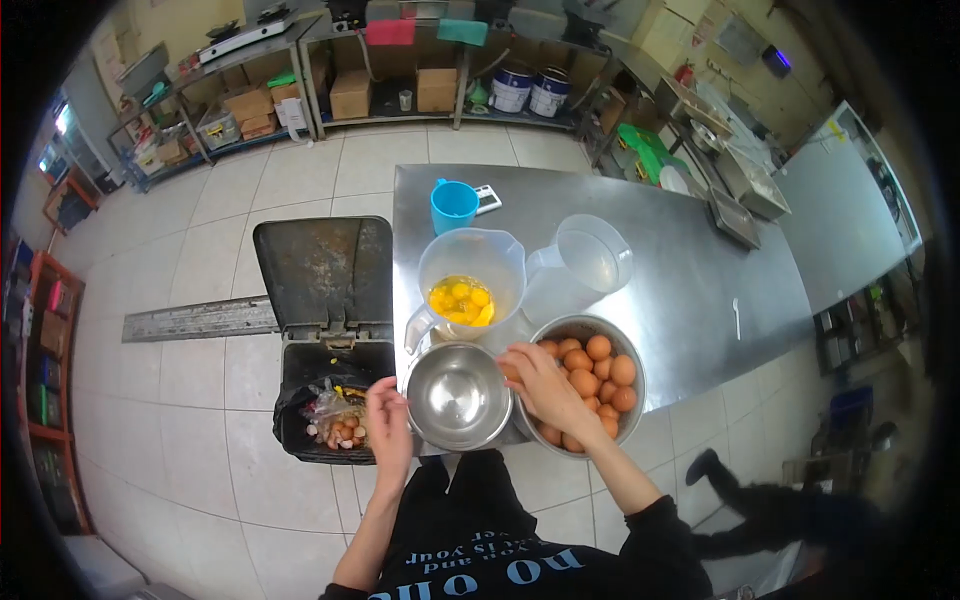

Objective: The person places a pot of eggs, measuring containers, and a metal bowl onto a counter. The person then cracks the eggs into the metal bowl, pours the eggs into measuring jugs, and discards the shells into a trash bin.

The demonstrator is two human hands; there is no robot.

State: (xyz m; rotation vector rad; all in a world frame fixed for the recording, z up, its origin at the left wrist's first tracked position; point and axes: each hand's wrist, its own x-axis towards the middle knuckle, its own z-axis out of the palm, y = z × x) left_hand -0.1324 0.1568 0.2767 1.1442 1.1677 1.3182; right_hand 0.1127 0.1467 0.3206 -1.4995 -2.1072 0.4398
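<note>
My right hand point(548, 388) grips a brown egg point(511, 373) at the right rim of an empty steel bowl point(458, 395). At the bowl's left rim is my left hand point(388, 425), its fingers loosely apart with nothing visible in them. Just beyond the bowl, a clear plastic jug point(472, 250) holds several cracked eggs, their yolks showing. Whole brown eggs point(583, 382) fill a larger metal bowl point(640, 405) on the right, partly covered by my right forearm.
An open bin point(335, 355) with eggshells inside stands left of the steel table point(700, 290). Behind the bowls are a second clear jug point(590, 255), a blue cup point(455, 205) and a small white scale point(487, 199). A white utensil point(737, 318) lies at right.
</note>
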